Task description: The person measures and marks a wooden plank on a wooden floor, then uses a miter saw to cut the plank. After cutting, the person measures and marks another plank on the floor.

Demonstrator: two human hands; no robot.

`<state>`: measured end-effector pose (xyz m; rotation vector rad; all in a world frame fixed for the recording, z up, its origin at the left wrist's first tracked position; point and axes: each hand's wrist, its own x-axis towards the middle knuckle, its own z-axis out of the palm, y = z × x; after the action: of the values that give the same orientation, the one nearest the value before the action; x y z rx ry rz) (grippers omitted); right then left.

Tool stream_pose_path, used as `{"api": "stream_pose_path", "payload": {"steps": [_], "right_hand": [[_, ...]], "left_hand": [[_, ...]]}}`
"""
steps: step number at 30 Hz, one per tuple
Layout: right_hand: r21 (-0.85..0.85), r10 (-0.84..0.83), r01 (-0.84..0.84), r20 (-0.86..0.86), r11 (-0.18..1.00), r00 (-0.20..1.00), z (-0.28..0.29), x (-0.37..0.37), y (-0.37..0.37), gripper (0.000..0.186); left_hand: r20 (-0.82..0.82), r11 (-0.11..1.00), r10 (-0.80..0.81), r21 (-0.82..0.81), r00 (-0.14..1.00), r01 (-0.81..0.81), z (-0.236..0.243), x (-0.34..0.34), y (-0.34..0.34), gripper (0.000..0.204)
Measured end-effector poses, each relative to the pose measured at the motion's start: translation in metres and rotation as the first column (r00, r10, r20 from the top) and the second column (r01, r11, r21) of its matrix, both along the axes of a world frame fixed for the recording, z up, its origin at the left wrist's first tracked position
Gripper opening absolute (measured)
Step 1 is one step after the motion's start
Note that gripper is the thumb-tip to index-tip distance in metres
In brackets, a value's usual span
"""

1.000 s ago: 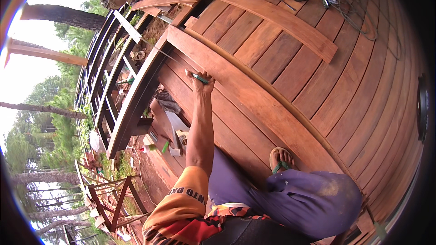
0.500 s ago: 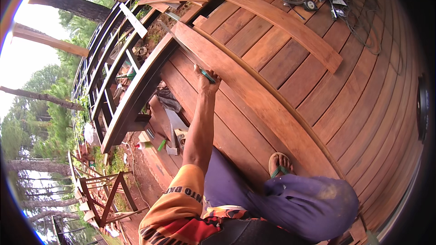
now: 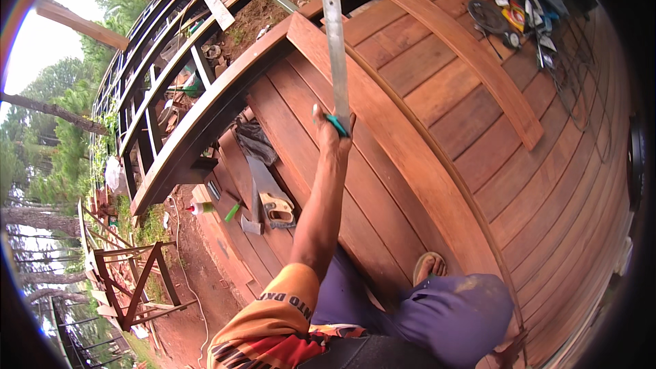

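Observation:
My left hand (image 3: 333,130) is closed around the teal handle of a try square (image 3: 335,55). Its long metal blade, with a small hole at the tip, points away from me above a long reddish-brown board (image 3: 400,133). That board lies lengthwise over the decking (image 3: 342,178), its far end by the dark frame beam. Left of my forearm, a handsaw (image 3: 277,208) with a tan handle rests on the lower planks, with a bright green object (image 3: 232,212) beside it. My right hand is out of view.
A second loose plank (image 3: 465,55) lies farther right on the decking. Tools and cables (image 3: 540,20) are heaped at the upper right. Open dark framing (image 3: 171,61) stands over soil on the left. My sandalled foot (image 3: 428,266) is near the long board.
The try square has swung from slanting across the long board's far end to pointing straight away from me, blade raised. The view has shifted, bringing the handsaw more into sight.

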<state>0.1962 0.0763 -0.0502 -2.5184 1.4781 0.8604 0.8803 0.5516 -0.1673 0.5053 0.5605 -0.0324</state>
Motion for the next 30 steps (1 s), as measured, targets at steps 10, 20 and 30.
{"api": "stream_pose_path", "payload": {"steps": [10, 20, 30], "right_hand": [[0.534, -0.189, -0.510, 0.792, 0.675, 0.580, 0.070, 0.511, 0.233, 0.081], [0.826, -0.370, -0.533, 0.561, 0.187, 0.741, 0.017, 0.716, 0.485, 0.039], [0.723, 0.013, -0.475, 0.542, 0.502, 0.840, 0.021, 0.787, 0.421, 0.035]], "left_hand": [[-0.324, 0.980, 0.048, -0.169, 0.945, -0.107, 0.103, -0.066, 0.053, 0.055], [-0.336, 0.984, -0.166, 0.010, 0.927, 0.180, 0.092, -0.080, 0.134, 0.042], [-0.134, 0.756, -0.177, 0.616, 0.975, 0.222, 0.056, 0.102, 0.164, 0.041]]}}
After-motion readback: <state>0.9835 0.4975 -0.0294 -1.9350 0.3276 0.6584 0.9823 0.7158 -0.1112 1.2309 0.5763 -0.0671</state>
